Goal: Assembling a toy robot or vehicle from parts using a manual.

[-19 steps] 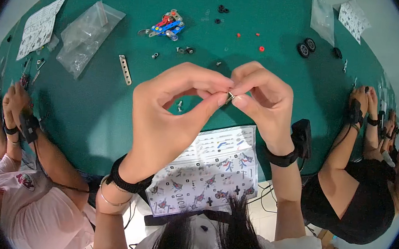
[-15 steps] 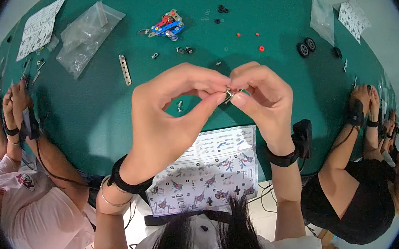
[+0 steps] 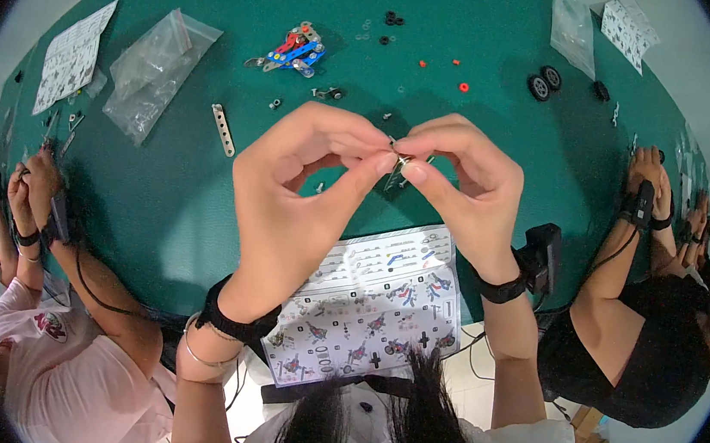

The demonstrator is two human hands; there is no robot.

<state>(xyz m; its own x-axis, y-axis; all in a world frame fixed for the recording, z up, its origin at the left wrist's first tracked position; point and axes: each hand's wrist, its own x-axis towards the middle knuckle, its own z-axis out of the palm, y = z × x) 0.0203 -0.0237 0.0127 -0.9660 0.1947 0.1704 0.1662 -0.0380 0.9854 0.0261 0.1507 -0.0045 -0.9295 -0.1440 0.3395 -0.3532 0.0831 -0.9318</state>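
Note:
My left hand (image 3: 289,189) and my right hand (image 3: 472,182) meet over the table, thumbs and fingertips pinched on a small shiny metal part (image 3: 398,165). Fingers cover most of it, so its exact kind is hidden. Beyond my hands lies a partly built model (image 3: 295,47) of blue, red and silver perforated strips. A loose silver strip with holes (image 3: 223,130) rests left of my left hand. Small metal fasteners (image 3: 275,104) and a dark joined piece (image 3: 328,93) are scattered beyond it. Below my hands, a printed instruction sheet (image 3: 363,309) hangs over the table's near edge.
A clear plastic bag (image 3: 161,71) and another printed sheet (image 3: 75,56) lie at left. Black rings (image 3: 394,19), red caps (image 3: 463,88) and black wheels (image 3: 539,87) sit farther back. Co-workers' arms are at both sides, with a person in pink (image 3: 89,366) on the left.
My joined fingertips have shifted slightly left, and the metal part between them has turned a little. Both hands keep their pinch.

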